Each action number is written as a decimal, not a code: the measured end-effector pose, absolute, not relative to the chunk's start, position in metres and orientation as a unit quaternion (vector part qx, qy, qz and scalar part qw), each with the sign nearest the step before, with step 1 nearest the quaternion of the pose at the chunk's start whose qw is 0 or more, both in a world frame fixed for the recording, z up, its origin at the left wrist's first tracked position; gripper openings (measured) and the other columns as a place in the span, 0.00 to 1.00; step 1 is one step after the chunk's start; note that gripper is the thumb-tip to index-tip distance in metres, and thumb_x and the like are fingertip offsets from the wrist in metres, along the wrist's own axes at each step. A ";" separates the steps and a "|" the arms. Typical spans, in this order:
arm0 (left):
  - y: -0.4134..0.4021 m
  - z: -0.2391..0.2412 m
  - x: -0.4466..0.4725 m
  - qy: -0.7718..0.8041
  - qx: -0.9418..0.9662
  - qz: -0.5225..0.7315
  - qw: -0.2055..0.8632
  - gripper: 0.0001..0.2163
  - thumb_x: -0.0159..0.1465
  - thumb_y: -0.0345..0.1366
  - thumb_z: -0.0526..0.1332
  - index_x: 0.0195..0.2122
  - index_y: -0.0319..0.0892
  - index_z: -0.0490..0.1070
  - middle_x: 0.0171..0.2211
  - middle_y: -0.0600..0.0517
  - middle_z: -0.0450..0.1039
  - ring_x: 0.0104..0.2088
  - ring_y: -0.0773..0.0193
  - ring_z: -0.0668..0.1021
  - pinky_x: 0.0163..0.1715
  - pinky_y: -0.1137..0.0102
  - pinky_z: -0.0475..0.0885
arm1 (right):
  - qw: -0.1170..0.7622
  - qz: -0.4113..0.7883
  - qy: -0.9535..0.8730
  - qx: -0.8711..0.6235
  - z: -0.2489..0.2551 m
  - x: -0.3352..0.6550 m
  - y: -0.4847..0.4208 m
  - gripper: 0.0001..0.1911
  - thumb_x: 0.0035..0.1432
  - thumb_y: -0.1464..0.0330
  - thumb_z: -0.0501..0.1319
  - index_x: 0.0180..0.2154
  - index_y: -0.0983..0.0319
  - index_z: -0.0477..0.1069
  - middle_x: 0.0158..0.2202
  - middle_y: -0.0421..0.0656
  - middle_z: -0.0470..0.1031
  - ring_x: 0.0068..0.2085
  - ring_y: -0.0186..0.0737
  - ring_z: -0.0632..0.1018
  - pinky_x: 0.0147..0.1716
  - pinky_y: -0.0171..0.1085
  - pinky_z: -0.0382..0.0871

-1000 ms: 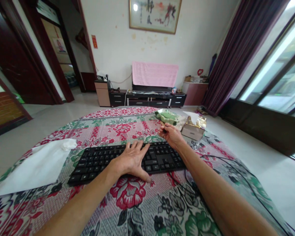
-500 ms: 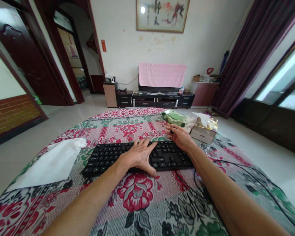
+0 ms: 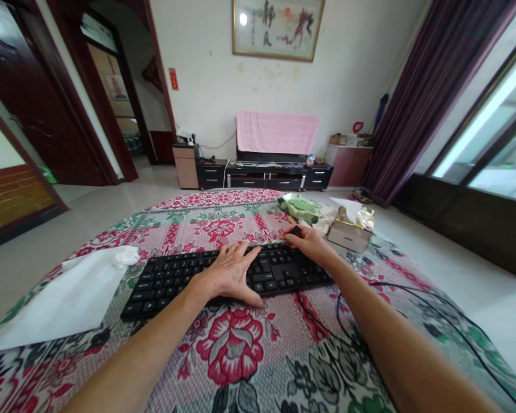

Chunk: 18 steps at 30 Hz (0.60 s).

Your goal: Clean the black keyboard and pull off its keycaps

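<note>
A black keyboard point(image 3: 167, 281) lies across the floral tablecloth in front of me. My left hand point(image 3: 232, 272) spans it, fingers spread toward the far edge and thumb down at the near edge. Over the far right part of the keys, my right hand point(image 3: 305, 241) is closed in a pinch. Between its fingers is a small dark piece point(image 3: 295, 231), with a thin light-brown end sticking out beyond; its kind is hard to make out. Part of the keyboard is hidden under both hands. A black cable point(image 3: 313, 315) runs on the cloth near my right forearm.
White paper point(image 3: 64, 295) with a crumpled tissue lies to the left. Behind my right hand are a green packet point(image 3: 301, 207) and a tissue box point(image 3: 350, 236). The flowered tablecloth point(image 3: 230, 347) covers the table. A black TV cabinet point(image 3: 266, 179) stands by the far wall.
My right hand has drawn its fingers in around the small dark piece, lower over the keyboard's far edge. My left hand stays on the keyboard. The view has turned slightly.
</note>
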State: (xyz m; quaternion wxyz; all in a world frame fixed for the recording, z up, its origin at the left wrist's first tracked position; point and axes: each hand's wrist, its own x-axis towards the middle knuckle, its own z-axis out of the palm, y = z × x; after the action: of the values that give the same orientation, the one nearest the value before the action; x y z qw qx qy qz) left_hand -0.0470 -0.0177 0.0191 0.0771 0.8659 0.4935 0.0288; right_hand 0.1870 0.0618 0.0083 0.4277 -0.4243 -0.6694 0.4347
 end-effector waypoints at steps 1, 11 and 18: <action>-0.017 0.019 -0.047 0.493 0.866 0.029 0.077 0.56 0.37 0.64 0.62 0.64 0.42 0.44 0.65 0.38 0.43 0.62 0.38 0.51 0.58 0.47 0.48 | 0.421 0.429 -0.678 -0.423 0.008 0.187 0.062 0.07 0.47 0.65 0.63 0.31 0.60 0.71 0.27 0.37 0.76 0.28 0.32 0.75 0.29 0.32 0.67; -0.017 0.016 -0.045 0.490 0.867 0.033 0.084 0.56 0.39 0.69 0.57 0.64 0.40 0.44 0.65 0.36 0.42 0.62 0.37 0.50 0.57 0.45 0.45 | 0.467 0.428 -0.637 -0.439 0.005 0.189 0.062 0.11 0.46 0.64 0.63 0.32 0.62 0.68 0.25 0.38 0.74 0.26 0.32 0.74 0.26 0.32 0.68; -0.017 0.012 -0.043 0.495 0.864 0.044 0.077 0.55 0.39 0.71 0.54 0.64 0.43 0.45 0.65 0.38 0.43 0.62 0.35 0.50 0.57 0.44 0.45 | 0.504 0.318 -0.656 -0.464 -0.002 0.187 0.067 0.05 0.50 0.67 0.57 0.31 0.60 0.64 0.27 0.38 0.75 0.24 0.32 0.71 0.27 0.33 0.65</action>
State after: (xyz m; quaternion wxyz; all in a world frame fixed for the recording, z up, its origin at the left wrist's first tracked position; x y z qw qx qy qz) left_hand -0.0426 -0.0172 0.0122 0.0766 0.8642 0.4953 0.0439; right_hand 0.1867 0.0667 -0.0021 0.5036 -0.4639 -0.6557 0.3181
